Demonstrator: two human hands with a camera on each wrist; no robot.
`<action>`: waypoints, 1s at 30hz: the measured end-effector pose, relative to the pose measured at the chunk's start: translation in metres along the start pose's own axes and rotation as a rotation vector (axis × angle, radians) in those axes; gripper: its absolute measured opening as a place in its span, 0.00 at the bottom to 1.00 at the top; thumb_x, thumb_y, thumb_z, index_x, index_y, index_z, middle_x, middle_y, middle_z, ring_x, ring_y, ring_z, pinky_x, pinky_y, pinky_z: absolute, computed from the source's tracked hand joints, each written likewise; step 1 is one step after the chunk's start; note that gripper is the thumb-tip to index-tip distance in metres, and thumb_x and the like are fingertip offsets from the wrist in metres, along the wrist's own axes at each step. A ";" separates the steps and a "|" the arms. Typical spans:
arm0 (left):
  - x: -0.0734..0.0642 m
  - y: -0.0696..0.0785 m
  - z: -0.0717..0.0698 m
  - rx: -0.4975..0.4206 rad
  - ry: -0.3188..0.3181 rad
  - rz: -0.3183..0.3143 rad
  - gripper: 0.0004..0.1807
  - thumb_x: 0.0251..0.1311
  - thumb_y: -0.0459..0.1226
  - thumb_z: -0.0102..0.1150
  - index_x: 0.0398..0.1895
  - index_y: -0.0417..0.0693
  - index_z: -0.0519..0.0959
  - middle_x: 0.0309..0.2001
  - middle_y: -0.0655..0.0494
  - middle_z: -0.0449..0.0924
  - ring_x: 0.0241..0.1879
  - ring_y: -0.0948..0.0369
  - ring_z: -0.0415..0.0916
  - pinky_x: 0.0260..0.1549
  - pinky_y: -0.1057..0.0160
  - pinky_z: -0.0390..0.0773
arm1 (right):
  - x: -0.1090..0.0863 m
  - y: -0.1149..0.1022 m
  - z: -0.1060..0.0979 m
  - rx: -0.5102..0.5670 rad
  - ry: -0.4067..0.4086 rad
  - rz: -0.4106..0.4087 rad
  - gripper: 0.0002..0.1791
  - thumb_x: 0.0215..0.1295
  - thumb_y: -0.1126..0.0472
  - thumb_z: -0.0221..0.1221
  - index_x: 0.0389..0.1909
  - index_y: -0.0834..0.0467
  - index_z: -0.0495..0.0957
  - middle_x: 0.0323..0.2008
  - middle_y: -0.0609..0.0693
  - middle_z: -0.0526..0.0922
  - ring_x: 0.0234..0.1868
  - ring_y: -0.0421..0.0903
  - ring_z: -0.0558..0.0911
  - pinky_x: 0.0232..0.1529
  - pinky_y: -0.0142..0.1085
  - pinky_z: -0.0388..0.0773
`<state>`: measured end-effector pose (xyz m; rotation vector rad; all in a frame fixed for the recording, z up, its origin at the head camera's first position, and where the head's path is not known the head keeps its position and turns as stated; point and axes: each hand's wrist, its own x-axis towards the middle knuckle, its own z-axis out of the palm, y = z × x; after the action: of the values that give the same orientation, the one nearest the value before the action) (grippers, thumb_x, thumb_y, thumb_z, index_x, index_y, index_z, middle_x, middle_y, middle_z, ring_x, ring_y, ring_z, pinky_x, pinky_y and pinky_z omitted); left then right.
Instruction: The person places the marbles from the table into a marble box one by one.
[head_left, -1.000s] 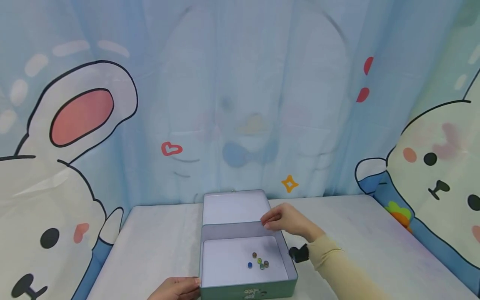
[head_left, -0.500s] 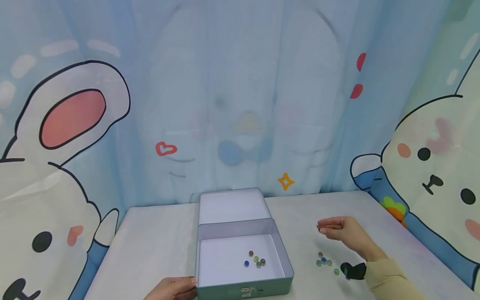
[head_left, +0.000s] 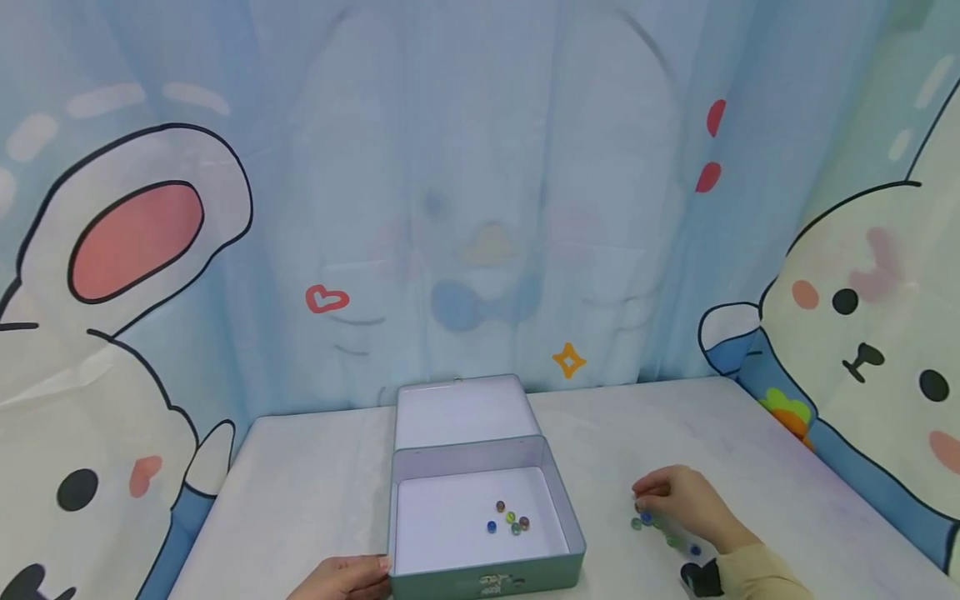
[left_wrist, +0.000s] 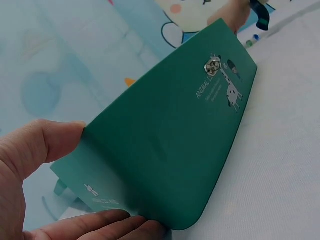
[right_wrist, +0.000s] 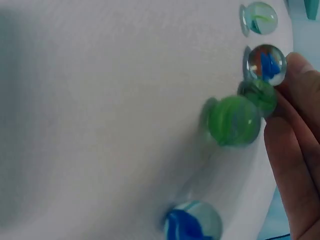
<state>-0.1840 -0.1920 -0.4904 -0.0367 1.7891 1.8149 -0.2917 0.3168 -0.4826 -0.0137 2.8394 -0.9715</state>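
A green tin box (head_left: 487, 575) with a pale inside stands with its lid (head_left: 465, 412) raised at the back. My left hand (head_left: 345, 577) holds its front left corner; in the left wrist view the thumb (left_wrist: 62, 140) presses the rim and the fingers (left_wrist: 105, 225) lie low along the side. Several glass marbles (head_left: 491, 527) rest inside, right of centre. My right hand (head_left: 686, 500) is down over a loose group of marbles on the table, its thumb and fingertips around a brownish marble (head_left: 640, 506). A blue-and-orange marble (right_wrist: 267, 64) and a green marble (right_wrist: 235, 121) lie right beside those fingers.
More marbles lie toward me from the right hand, among them a blue one (head_left: 696, 550). A black wrist camera (head_left: 701, 577) sits on the right wrist, low over the table. A printed curtain (head_left: 480, 208) hangs behind the white table (head_left: 315, 475).
My right hand has moved from above the box's right rear edge out to the right, then down to the marbles on the table. The left hand stays at the box corner.
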 end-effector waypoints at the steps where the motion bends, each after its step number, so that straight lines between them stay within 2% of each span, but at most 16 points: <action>1: 0.000 0.000 0.000 -0.002 0.000 0.000 0.39 0.70 0.50 0.58 0.66 0.21 0.69 0.61 0.29 0.78 0.60 0.47 0.81 0.54 0.55 0.85 | 0.000 -0.004 0.000 -0.030 -0.004 -0.010 0.08 0.60 0.65 0.70 0.40 0.61 0.88 0.37 0.49 0.90 0.37 0.44 0.87 0.43 0.43 0.87; 6: 0.000 -0.002 -0.001 -0.013 -0.004 0.016 0.39 0.71 0.50 0.58 0.66 0.20 0.68 0.60 0.29 0.79 0.60 0.47 0.81 0.54 0.55 0.85 | 0.001 -0.012 -0.002 -0.102 -0.031 -0.046 0.06 0.59 0.66 0.71 0.38 0.59 0.88 0.35 0.48 0.90 0.36 0.43 0.86 0.43 0.44 0.86; 11: 0.000 -0.003 -0.001 -0.028 -0.013 0.030 0.38 0.71 0.49 0.58 0.65 0.20 0.69 0.60 0.29 0.79 0.60 0.47 0.81 0.54 0.56 0.85 | 0.003 -0.005 -0.001 -0.068 -0.012 -0.037 0.07 0.59 0.66 0.71 0.38 0.59 0.88 0.36 0.48 0.90 0.37 0.43 0.87 0.43 0.43 0.86; 15: 0.001 -0.004 0.000 -0.035 -0.017 0.032 0.37 0.71 0.48 0.58 0.65 0.20 0.69 0.60 0.29 0.79 0.60 0.47 0.81 0.54 0.56 0.85 | 0.004 0.005 -0.003 0.085 0.012 0.010 0.10 0.60 0.64 0.71 0.42 0.62 0.87 0.38 0.51 0.91 0.38 0.44 0.87 0.42 0.41 0.87; 20: 0.001 -0.003 0.003 -0.032 -0.022 0.034 0.37 0.72 0.48 0.57 0.65 0.19 0.69 0.60 0.28 0.78 0.61 0.45 0.80 0.55 0.55 0.84 | -0.003 0.004 -0.018 0.416 -0.011 0.032 0.25 0.66 0.57 0.68 0.57 0.71 0.80 0.50 0.59 0.89 0.47 0.47 0.89 0.48 0.39 0.88; 22: 0.001 -0.002 0.003 -0.027 -0.023 0.035 0.37 0.72 0.48 0.56 0.65 0.19 0.68 0.61 0.28 0.78 0.61 0.45 0.79 0.55 0.55 0.84 | -0.004 -0.002 -0.021 0.490 -0.040 0.004 0.29 0.68 0.56 0.67 0.61 0.73 0.76 0.53 0.60 0.87 0.50 0.46 0.88 0.50 0.38 0.87; 24: 0.001 -0.001 0.002 -0.017 -0.018 0.036 0.38 0.72 0.48 0.56 0.65 0.18 0.68 0.61 0.27 0.77 0.62 0.43 0.79 0.55 0.55 0.84 | -0.002 -0.013 -0.021 0.511 -0.067 -0.026 0.31 0.67 0.54 0.68 0.62 0.73 0.75 0.54 0.60 0.87 0.50 0.45 0.88 0.51 0.37 0.87; 27: 0.001 -0.001 0.002 -0.013 -0.010 0.036 0.38 0.72 0.48 0.56 0.65 0.18 0.67 0.61 0.27 0.77 0.62 0.43 0.78 0.55 0.54 0.84 | 0.003 -0.040 -0.014 0.475 -0.119 -0.103 0.31 0.66 0.53 0.69 0.60 0.72 0.77 0.52 0.59 0.88 0.49 0.45 0.88 0.50 0.39 0.87; 30: 0.001 -0.001 0.002 -0.012 -0.004 0.036 0.38 0.72 0.48 0.57 0.65 0.17 0.67 0.61 0.26 0.77 0.62 0.42 0.78 0.56 0.54 0.84 | 0.009 -0.077 -0.002 0.411 -0.179 -0.215 0.26 0.65 0.55 0.69 0.55 0.71 0.81 0.48 0.58 0.90 0.46 0.46 0.89 0.48 0.42 0.88</action>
<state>-0.1838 -0.1896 -0.4917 -0.0056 1.7873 1.8497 -0.3040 0.2565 -0.4350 -0.3479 2.4635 -1.4980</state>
